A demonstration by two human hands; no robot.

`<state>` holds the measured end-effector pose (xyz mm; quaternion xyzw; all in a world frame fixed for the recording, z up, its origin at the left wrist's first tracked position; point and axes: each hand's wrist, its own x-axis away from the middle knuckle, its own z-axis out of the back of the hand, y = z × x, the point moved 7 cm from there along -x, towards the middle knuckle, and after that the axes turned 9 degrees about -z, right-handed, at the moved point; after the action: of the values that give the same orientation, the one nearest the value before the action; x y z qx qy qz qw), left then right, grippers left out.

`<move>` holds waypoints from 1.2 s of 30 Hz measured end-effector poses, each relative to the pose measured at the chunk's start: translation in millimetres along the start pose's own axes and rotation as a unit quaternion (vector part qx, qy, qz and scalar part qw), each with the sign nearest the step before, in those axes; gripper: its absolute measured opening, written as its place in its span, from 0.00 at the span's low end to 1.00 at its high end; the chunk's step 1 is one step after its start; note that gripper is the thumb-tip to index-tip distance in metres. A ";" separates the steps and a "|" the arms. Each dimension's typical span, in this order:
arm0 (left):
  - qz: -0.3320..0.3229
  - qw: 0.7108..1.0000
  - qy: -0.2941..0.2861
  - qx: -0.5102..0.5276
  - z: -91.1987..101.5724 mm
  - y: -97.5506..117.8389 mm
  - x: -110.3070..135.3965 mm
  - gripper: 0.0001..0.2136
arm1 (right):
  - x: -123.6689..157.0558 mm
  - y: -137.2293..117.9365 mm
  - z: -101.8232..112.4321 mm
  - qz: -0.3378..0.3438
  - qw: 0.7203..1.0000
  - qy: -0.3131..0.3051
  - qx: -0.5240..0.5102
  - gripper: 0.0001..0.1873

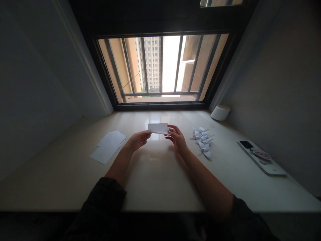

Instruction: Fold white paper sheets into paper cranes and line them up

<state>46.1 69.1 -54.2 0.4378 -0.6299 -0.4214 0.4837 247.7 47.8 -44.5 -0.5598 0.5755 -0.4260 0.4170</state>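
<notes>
Between my two hands a small folded sheet of white paper [157,128] is held up above the pale counter [152,180]. My left hand [137,140] pinches its left end between thumb and fingers. At the right end, my right hand [177,136] grips the paper's edge, the other fingers curled loosely below. Several folded white paper cranes [203,138] lie in a cluster to the right of my right hand. Over to the left of my left hand is a loose stack of white paper sheets [108,146].
A phone [262,159] lies at the right, near the wall. At the back right corner stands a white rounded object [220,112]. A dark-framed window [162,106] with bars outside rises behind the counter. Walls close in on both sides.
</notes>
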 end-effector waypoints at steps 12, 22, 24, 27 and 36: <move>0.050 0.986 0.023 0.155 -5.6 -4.8 3.5 0.05 | 6.1 -5.1 -14.5 0.034 0.999 -0.033 0.021 0.20; -0.238 0.970 -0.004 -0.055 -23.6 25.6 11.9 0.25 | -0.2 3.7 11.6 0.007 0.993 0.111 -0.038 0.19; -0.253 0.966 -0.012 -0.061 -28.8 24.0 12.5 0.21 | -0.1 4.0 11.7 0.006 0.993 0.113 -0.046 0.18; -0.258 0.965 0.022 -0.048 -29.1 18.5 12.5 0.18 | 1.3 3.4 8.8 0.007 0.993 0.108 -0.043 0.17; -0.236 0.963 0.080 0.101 -30.4 7.7 14.4 0.15 | 1.0 8.6 7.2 0.006 0.990 0.117 -0.080 0.16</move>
<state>72.6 54.1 -38.0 0.6529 -0.5069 -0.4214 0.3729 252.1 46.7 -54.9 -0.5347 0.6557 -0.4385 0.3032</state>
